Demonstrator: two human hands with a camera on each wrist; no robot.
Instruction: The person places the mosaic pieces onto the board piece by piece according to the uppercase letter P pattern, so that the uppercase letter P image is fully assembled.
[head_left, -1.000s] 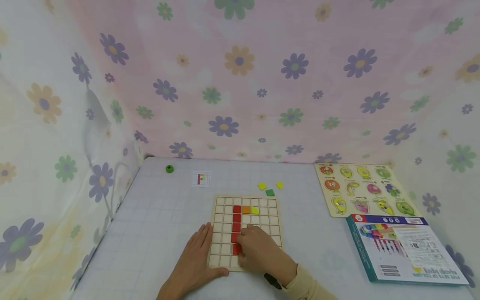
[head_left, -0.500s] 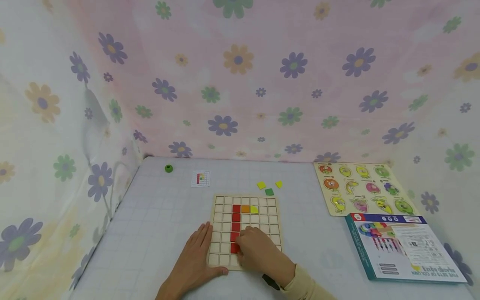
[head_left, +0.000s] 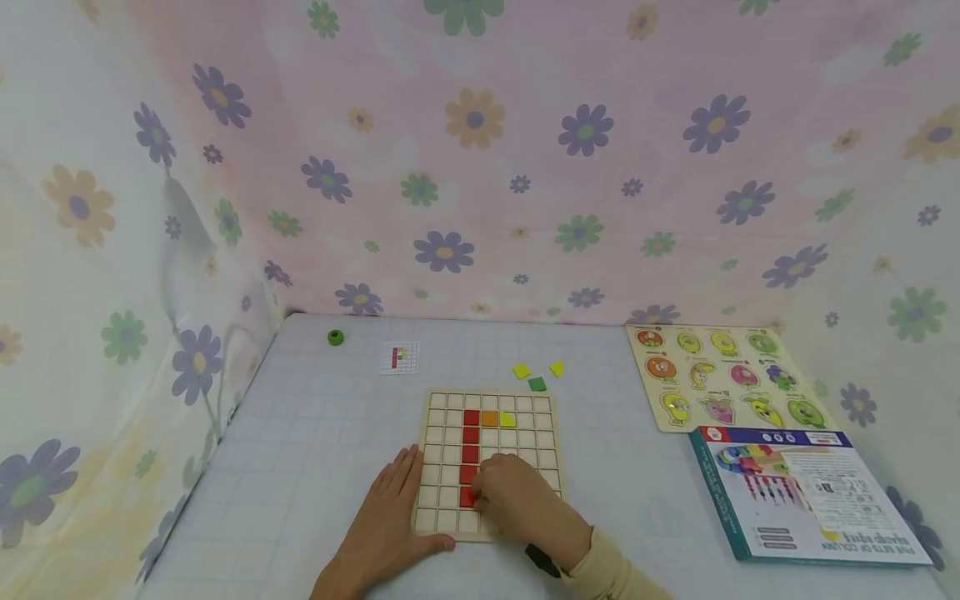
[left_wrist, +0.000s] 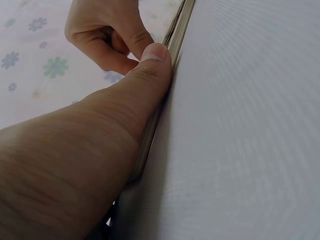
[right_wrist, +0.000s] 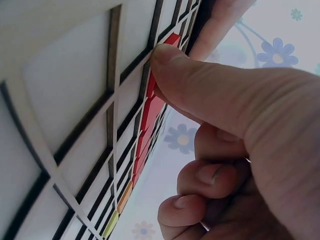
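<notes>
A wooden grid board (head_left: 437,520) lies on the table with a column of red square tiles, an orange square tile (head_left: 490,419) and a yellow piece with one rounded corner (head_left: 507,419) in its cells. My left hand (head_left: 386,521) rests with straight fingers along the board's left edge. Its thumb (left_wrist: 150,67) lies against the near edge in the left wrist view. My right hand (head_left: 521,500) pinches the lowest red tile (head_left: 467,497) at its cell. In the right wrist view the thumb (right_wrist: 172,62) presses on this tile, the index fingertip is hidden, and the other fingers are curled.
Behind the board lie a loose yellow square (head_left: 521,371), another yellow piece (head_left: 557,368) and a green square (head_left: 537,384). A pattern card (head_left: 400,358) and a green bead (head_left: 335,337) lie back left. To the right are a fruit puzzle (head_left: 718,410) and a flat box (head_left: 787,533).
The head view has shifted very slightly. Both hands keep their places, the right at the lowest red tile and the left along the board's edge.
</notes>
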